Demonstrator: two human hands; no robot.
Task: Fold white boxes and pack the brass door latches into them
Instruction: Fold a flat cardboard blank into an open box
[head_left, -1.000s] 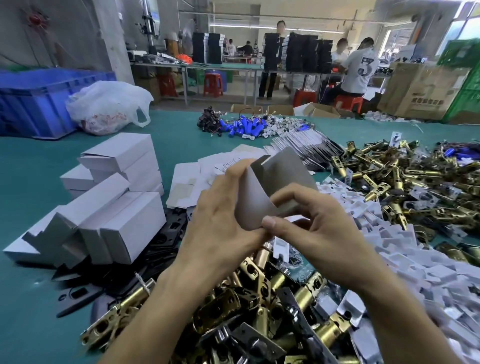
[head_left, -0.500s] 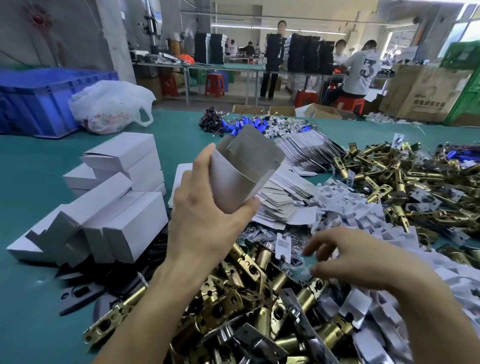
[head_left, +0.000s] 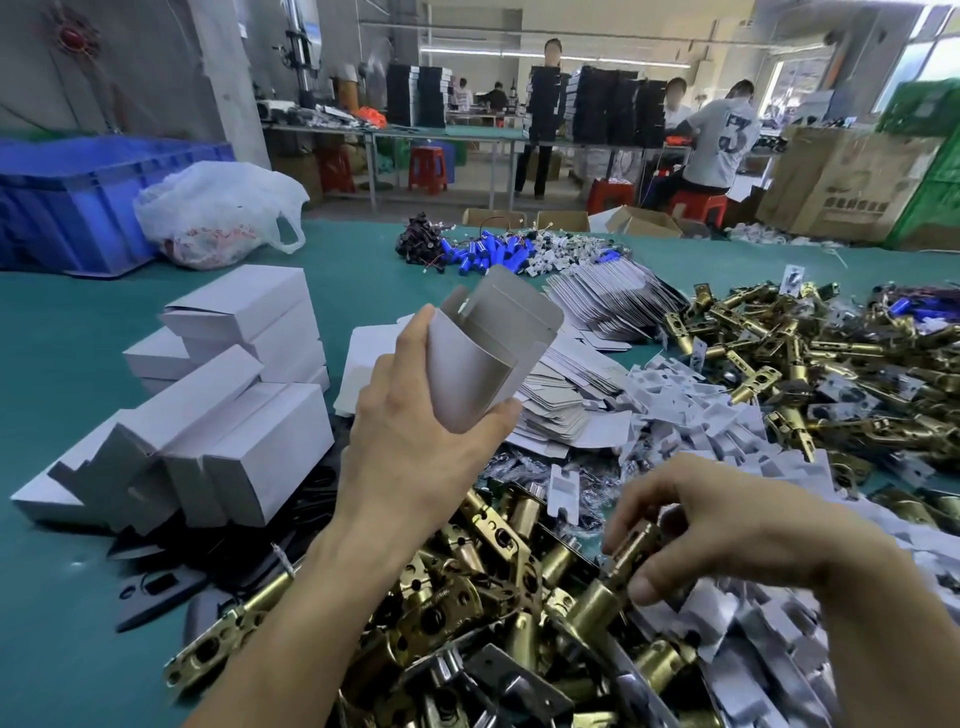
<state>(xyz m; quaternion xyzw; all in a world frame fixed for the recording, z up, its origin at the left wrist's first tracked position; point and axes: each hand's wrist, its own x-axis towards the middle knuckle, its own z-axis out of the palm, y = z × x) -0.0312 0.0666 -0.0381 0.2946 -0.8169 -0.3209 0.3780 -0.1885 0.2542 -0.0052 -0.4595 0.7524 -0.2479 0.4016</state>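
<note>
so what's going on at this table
A person is packing door hardware. Their left hand holds a half-folded white box up, while the right hand grips a brass latch in the pile below. The latch is not yet in the box. To the left, closed boxes sit stacked on the green table.

Bright overhead light; window glare; edges warped.

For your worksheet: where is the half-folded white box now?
Head view, centre-left: the left hand holds the white box aloft, right of the finished boxes.
</note>
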